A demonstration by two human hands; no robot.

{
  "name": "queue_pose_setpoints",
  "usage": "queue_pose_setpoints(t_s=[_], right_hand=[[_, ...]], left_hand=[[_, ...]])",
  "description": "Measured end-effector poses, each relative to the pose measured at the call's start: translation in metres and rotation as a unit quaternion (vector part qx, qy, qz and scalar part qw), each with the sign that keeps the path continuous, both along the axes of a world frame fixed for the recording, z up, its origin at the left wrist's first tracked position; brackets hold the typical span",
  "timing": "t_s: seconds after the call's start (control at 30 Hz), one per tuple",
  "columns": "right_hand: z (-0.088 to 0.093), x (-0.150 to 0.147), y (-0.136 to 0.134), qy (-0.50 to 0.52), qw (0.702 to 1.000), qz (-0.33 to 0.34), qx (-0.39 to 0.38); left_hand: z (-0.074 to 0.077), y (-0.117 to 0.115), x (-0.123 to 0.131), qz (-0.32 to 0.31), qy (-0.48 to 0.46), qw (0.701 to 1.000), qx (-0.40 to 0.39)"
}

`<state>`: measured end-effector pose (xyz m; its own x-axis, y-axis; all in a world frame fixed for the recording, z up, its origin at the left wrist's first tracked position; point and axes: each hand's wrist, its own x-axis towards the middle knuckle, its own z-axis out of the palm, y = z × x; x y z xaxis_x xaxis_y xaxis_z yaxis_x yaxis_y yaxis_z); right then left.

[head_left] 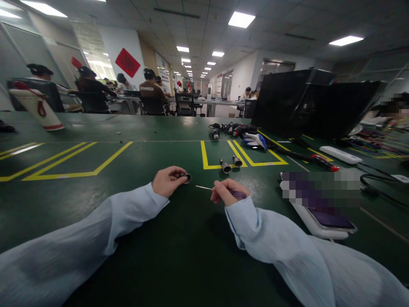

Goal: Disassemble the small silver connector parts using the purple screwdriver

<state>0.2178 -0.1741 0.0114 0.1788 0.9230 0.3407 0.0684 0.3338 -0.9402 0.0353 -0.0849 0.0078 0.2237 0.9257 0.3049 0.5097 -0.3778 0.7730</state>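
My left hand (168, 180) rests on the green table (191, 247), fingers pinched round a small dark ring-shaped part (187, 178). My right hand (226, 192) is closed on a thin screwdriver (220, 190) with a purple handle; its metal shaft points left toward the ring, the tip a short way from it. Both arms wear pale blue sleeves. Two small metal cylinders (230, 163) lie just beyond my hands inside a yellow taped box.
A white device with a phone (322, 219) on it sits right of my right hand. Farther back lie dark parts (228, 128), blue-white gloves (255, 140), a red-handled tool (324, 163), a white bar (340, 154) and black monitors (313, 106). Several people sit at desks behind.
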Motion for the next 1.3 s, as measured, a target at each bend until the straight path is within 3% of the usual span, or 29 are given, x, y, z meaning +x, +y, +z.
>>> queue_pose_setpoints(t_s=[0.07,0.17,0.3,0.43,0.6,0.8,0.93,1.0,1.07,1.17,1.3], right_hand=[[0.003,0.003,0.002,0.044,0.998,0.024,-0.028],[0.003,0.006,0.005,0.060,0.995,0.043,-0.069],[-0.004,0.008,0.011,0.074,0.989,0.047,-0.115],[-0.008,0.011,0.017,0.119,0.983,0.064,-0.122],[-0.007,0.013,0.013,0.124,0.984,0.100,-0.076],[-0.008,0.003,-0.002,-0.060,0.997,0.047,0.022],[-0.009,-0.003,-0.009,-0.192,0.974,0.014,0.124],[-0.010,-0.005,-0.009,-0.209,0.968,0.011,0.137],[-0.011,-0.007,-0.008,-0.180,0.978,0.019,0.104],[-0.014,-0.008,-0.004,-0.060,0.996,0.060,0.013],[-0.019,-0.009,0.005,0.134,0.976,0.153,-0.075]], left_hand=[[0.002,-0.005,0.000,-0.033,0.075,0.993,0.083],[-0.001,-0.007,-0.001,-0.138,0.162,0.958,0.192],[-0.010,-0.002,0.001,-0.233,0.202,0.934,0.178],[-0.014,0.001,0.002,-0.242,0.190,0.942,0.130],[-0.011,-0.011,0.009,-0.233,0.074,0.968,0.052],[-0.005,-0.029,0.023,-0.197,0.098,0.972,0.084],[-0.004,-0.032,0.025,-0.206,0.134,0.960,0.137],[-0.004,-0.032,0.025,-0.215,0.148,0.951,0.166],[-0.004,-0.032,0.023,-0.217,0.149,0.948,0.180],[-0.002,-0.034,0.021,-0.206,0.139,0.952,0.180],[0.000,-0.036,0.018,-0.193,0.122,0.957,0.182]])
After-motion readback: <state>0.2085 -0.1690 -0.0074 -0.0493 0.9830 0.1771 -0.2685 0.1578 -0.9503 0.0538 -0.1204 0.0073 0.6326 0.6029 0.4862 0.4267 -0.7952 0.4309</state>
